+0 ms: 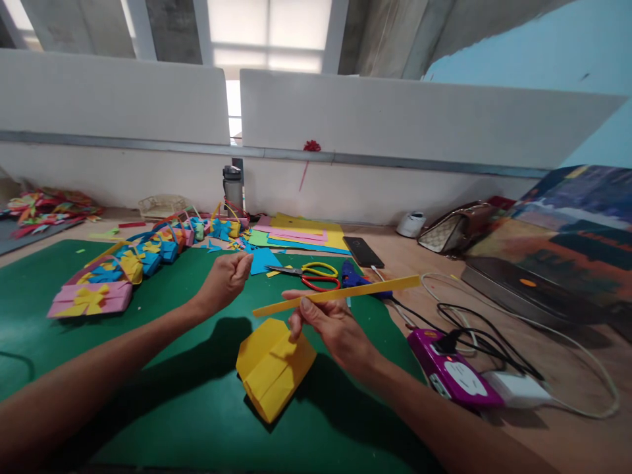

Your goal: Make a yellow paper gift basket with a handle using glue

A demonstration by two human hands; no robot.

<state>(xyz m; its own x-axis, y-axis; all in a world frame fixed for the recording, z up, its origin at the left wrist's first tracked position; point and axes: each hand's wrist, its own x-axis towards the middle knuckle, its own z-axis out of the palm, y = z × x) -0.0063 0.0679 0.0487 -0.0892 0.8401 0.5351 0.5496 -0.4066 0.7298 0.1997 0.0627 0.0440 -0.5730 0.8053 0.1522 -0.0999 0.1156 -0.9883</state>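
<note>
A long yellow paper strip [365, 289] is pinched between the thumb and fingers of my right hand [340, 326]. The strip points left and right, above the mat. Just below that hand stands a folded yellow paper basket [276, 372], its open side towards me and without a handle. My left hand [227, 280] is closed in a fist over the green mat [187, 401], apart from the strip; what is inside it, if anything, is hidden. Beyond the hands lie scissors [320, 276] with red and yellow handles, a blue paper piece [264, 261] and a blue glue gun [358, 280].
Finished paper baskets with bows [91, 299] line the mat's left side. Coloured paper sheets [306, 234], a bottle [233, 187] and a phone [364, 252] are further back. To the right, a purple power strip [451, 372] sits among cables, near a handbag [451, 227].
</note>
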